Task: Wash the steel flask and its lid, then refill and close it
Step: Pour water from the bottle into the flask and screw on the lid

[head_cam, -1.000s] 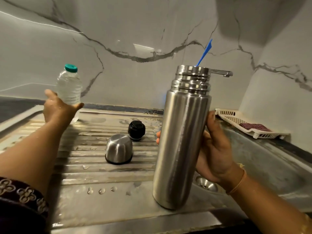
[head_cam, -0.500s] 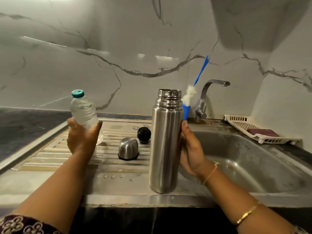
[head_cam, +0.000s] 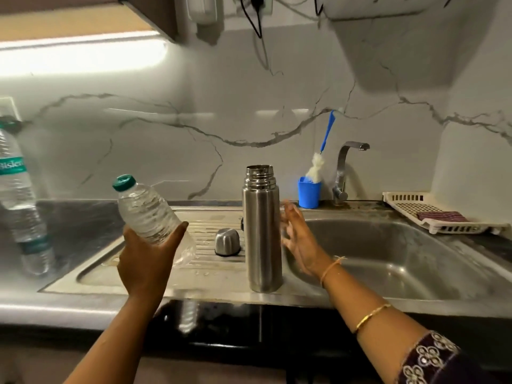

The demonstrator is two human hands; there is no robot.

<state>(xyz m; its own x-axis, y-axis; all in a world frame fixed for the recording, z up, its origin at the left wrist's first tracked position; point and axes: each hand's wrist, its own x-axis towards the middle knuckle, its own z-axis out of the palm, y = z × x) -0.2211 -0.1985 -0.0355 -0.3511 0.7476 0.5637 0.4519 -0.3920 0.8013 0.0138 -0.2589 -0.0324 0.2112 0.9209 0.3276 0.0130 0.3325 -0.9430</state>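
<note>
Flask stands upright at frame centre on the drainboard, near its front edge, mouth uncovered. Steel cap sits upside-down just left of it on the ribs. Left hand grips a small capped water bottle, tilted, cap toward upper left, held above the drainboard. Right hand is released, fingers spread, just right of the flask, over the sink; motion-blurred, contact with the flask unclear. Bigger bottle at far left edge. Blue cup with brush and tap behind sink. Tray at right.
</note>
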